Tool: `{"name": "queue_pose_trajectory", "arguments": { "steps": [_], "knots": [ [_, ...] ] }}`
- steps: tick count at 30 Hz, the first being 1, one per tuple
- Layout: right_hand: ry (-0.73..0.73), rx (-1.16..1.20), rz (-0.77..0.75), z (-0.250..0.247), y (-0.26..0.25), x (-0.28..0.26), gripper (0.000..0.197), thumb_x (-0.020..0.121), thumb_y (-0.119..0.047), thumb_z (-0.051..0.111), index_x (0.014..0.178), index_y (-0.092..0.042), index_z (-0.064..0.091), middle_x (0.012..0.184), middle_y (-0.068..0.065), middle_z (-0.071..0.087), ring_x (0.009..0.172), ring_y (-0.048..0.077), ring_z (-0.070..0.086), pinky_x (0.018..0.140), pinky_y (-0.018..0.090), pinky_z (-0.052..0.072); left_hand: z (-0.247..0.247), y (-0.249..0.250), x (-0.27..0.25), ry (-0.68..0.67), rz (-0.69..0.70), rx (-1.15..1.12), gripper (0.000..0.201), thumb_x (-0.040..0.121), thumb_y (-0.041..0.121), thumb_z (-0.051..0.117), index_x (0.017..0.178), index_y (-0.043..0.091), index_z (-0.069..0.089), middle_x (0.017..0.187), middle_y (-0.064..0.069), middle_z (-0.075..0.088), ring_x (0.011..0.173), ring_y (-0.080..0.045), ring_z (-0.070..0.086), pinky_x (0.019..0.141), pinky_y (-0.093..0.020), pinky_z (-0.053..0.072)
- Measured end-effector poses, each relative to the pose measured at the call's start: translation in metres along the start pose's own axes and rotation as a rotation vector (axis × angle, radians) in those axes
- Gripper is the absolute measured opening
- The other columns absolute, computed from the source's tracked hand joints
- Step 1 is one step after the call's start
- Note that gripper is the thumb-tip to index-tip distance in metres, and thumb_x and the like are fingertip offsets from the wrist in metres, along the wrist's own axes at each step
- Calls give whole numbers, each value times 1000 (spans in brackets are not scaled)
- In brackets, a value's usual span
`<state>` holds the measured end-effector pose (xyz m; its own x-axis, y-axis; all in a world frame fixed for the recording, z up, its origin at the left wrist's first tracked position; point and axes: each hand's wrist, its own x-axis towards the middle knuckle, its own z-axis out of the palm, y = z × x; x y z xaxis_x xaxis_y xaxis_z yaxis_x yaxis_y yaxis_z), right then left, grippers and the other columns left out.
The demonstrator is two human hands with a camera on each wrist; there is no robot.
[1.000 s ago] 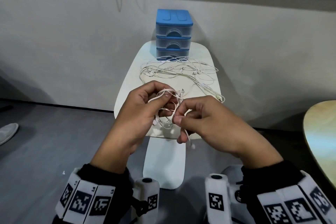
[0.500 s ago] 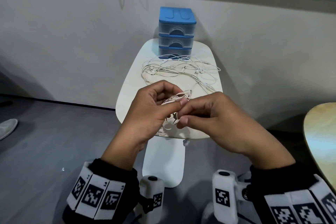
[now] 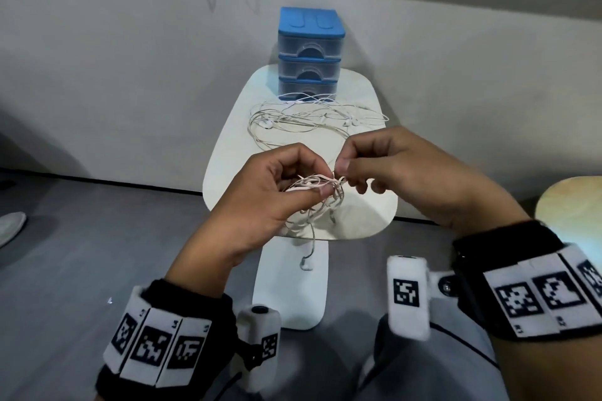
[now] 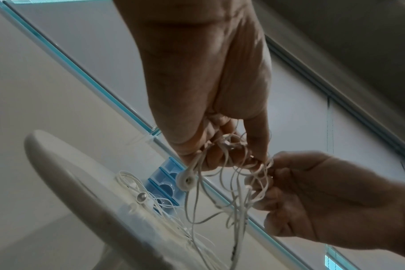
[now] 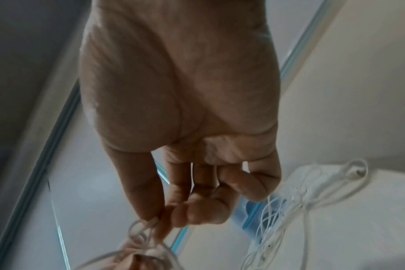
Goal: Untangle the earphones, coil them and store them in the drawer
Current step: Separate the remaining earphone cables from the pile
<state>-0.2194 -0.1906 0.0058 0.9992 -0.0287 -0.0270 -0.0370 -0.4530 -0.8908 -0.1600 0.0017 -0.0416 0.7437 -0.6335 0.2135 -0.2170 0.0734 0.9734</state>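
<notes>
A tangled bunch of white earphones hangs between both hands above the near edge of the white table. My left hand grips the bunch, thumb pressed on the loops. My right hand pinches a strand at the bunch's right end. In the left wrist view an earbud dangles below the left hand, and loops run over to the right hand. The right wrist view shows the thumb and forefinger of the right hand pinching cord loops. One earbud hangs below the table edge.
More tangled white earphones lie across the far half of the table. A blue three-drawer organiser stands at the table's back against the wall, all drawers closed. A round wooden tabletop is at the right. A shoe lies on the floor at left.
My right hand has moved up and to the right, pulling a strand out of the bunch. The left hand has kept its grip, and an earbud now hangs lower below the table edge.
</notes>
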Motion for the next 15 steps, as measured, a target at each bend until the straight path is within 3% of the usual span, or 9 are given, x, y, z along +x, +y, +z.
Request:
{"name": "queue_pose_trajectory", "arguments": {
  "steps": [2, 4, 6, 8, 10, 12, 15],
  "knots": [
    [56, 145, 8, 5, -1, 5, 20, 96, -6, 58, 78, -13, 65, 72, 0, 59, 67, 12, 51, 60, 24, 35, -2, 4, -3, 0, -14, -20, 14, 84, 2, 77, 90, 11, 68, 85, -4, 71, 81, -9, 66, 70, -17, 51],
    [108, 483, 45, 10, -6, 9, 22, 96, -8, 51, 77, -15, 59, 74, 3, 58, 66, 13, 50, 61, 28, 32, -3, 10, -7, -1, -25, -53, 11, 83, 11, 75, 89, 9, 66, 84, -6, 71, 75, -6, 63, 63, -14, 47],
    [109, 811, 40, 12, -10, 10, 14, 89, -15, 48, 76, -17, 53, 70, 3, 55, 65, 13, 47, 61, 29, 31, -5, 13, -10, 7, -21, -33, 10, 86, 14, 71, 88, 6, 65, 81, -5, 72, 66, 0, 59, 59, -12, 44],
    [76, 963, 16, 12, -13, 10, 8, 81, -21, 49, 74, -17, 49, 62, 1, 44, 60, 13, 39, 60, 29, 28, -7, 12, -11, 21, -23, 1, 8, 92, 10, 67, 88, 4, 63, 77, -2, 71, 60, 2, 55, 57, -12, 42],
    [61, 866, 33, 14, -13, 7, 13, 83, -20, 52, 71, -16, 49, 57, -1, 36, 54, 12, 28, 59, 30, 24, -8, 12, -10, 43, -33, 13, 9, 94, 9, 66, 87, 5, 63, 74, 0, 69, 57, 1, 51, 55, -12, 40],
    [59, 562, 33, 15, -12, 5, 22, 93, -17, 55, 73, -9, 57, 52, -2, 35, 49, 13, 21, 58, 31, 21, -7, 16, -9, 66, -41, 19, 9, 95, 9, 65, 86, 6, 63, 70, 2, 67, 54, 0, 49, 52, -10, 38],
    [19, 345, -55, 13, -12, 4, 33, 103, -17, 51, 82, 2, 68, 45, -4, 27, 49, 13, 20, 57, 28, 22, -4, 19, -5, 85, -36, 46, 11, 97, 11, 63, 86, 8, 62, 70, 2, 65, 51, 1, 48, 47, -8, 35]
  ]
}}
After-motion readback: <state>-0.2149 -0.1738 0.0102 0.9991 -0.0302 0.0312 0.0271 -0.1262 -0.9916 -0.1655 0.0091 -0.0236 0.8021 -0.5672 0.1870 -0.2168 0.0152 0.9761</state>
